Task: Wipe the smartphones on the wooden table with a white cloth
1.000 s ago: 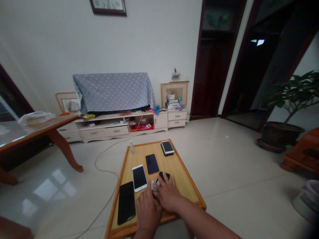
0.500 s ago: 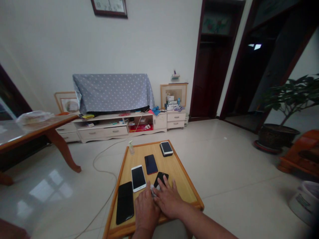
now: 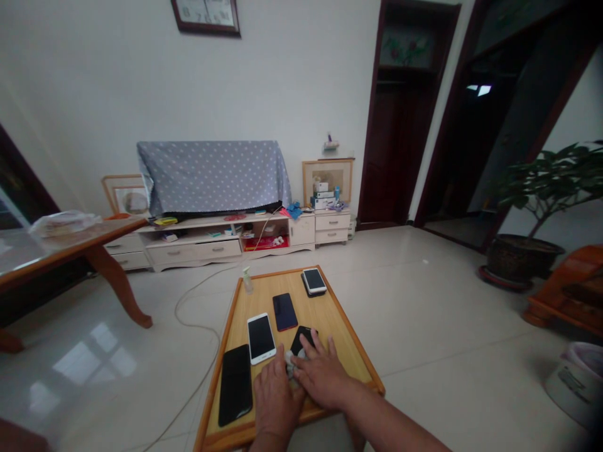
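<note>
A small black smartphone (image 3: pixel 303 336) lies on the wooden tray table (image 3: pixel 335 339), its lower part covered by my hands. My left hand (image 3: pixel 277 390) is at the phone's near left end, index finger stretched forward and thumb to the right, seemingly gripping that end; the contact is partly hidden. Spread over the screen, my right hand (image 3: pixel 324 375) presses a crumpled white wipe (image 3: pixel 289 359) against it. To the left are a white-framed phone (image 3: pixel 261 338) and a large black phone (image 3: pixel 236 385). A dark blue phone (image 3: pixel 285 312) with a red edge lies farther back.
Two stacked phones (image 3: pixel 313 282) sit at the table's far right corner, and a small spray bottle (image 3: pixel 247 280) stands far left. A cable (image 3: pixel 200 323) runs across the floor. Beyond is a white TV cabinet (image 3: pixel 198 250); a potted plant (image 3: pixel 527 251) and a bucket (image 3: pixel 575 383) are to the right.
My right hand has shifted slightly on the phone, and a little more of the white wipe shows between my hands. The other phones lie where they were.
</note>
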The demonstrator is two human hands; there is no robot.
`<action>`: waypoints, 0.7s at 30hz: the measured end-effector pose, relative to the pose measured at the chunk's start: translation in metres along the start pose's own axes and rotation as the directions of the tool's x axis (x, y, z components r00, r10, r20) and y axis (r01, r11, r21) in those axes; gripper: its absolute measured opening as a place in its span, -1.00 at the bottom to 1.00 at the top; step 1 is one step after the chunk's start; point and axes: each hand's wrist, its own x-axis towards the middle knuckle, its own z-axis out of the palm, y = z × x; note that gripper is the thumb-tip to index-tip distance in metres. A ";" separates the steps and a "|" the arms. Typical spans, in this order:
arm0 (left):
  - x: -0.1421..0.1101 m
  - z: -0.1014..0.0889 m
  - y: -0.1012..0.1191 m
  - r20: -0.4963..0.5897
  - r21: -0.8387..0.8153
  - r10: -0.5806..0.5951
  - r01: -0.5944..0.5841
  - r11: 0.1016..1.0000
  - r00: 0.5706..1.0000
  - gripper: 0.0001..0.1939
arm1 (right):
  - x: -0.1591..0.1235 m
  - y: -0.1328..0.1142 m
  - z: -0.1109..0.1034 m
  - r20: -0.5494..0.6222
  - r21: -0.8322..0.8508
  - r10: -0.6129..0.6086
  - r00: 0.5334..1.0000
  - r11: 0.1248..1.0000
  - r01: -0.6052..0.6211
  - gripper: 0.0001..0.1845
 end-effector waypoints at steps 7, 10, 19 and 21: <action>-0.001 -0.003 0.003 -0.016 -0.003 -0.008 0.008 1.000 1.000 -0.22 | 0.001 0.016 -0.015 0.019 -0.017 0.157 0.987 0.988 -0.157 -0.46; -0.001 -0.002 0.002 -0.013 0.015 0.006 -0.006 1.000 1.000 -0.25 | -0.008 0.010 -0.007 0.086 0.040 0.016 0.996 0.999 -0.020 -0.45; 0.000 0.000 0.001 -0.037 0.028 0.017 -0.016 0.999 0.999 -0.23 | -0.003 0.018 -0.020 0.058 -0.051 0.217 0.974 0.975 -0.215 -0.40; 0.000 0.000 0.001 -0.038 0.021 0.022 -0.022 1.000 0.999 -0.25 | -0.006 0.015 -0.017 0.103 -0.028 0.132 0.986 0.991 -0.130 -0.41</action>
